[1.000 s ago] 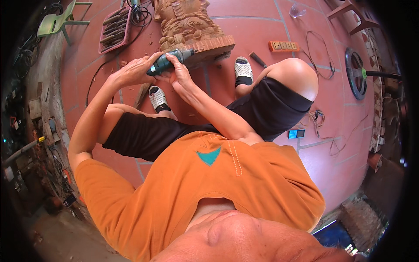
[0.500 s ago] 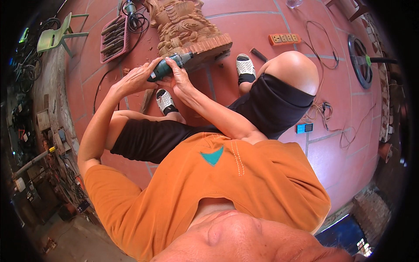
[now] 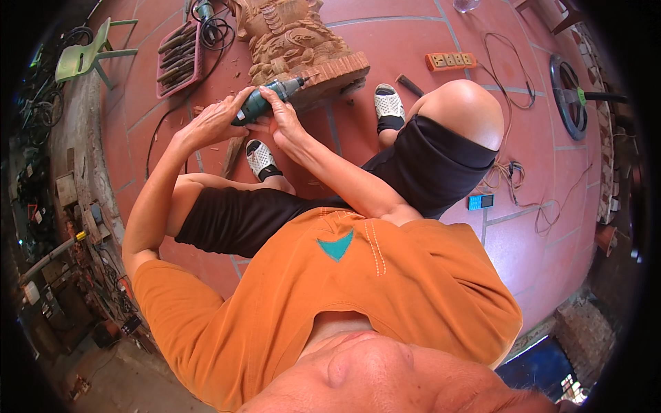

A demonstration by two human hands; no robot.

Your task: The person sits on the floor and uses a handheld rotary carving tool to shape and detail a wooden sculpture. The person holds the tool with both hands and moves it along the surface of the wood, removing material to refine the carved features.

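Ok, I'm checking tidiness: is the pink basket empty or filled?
Filled: the pink basket holds a row of long, dark pieces covering most of its bottom.

Through my remote feed I see red floor tiles (image 3: 406, 43) spreading right of the green chair (image 3: 74, 63), a rough ledge (image 3: 96, 165) just below it, brown furniture (image 3: 566, 20) well across from it, and bright glare (image 3: 513, 258) far below and right of it.
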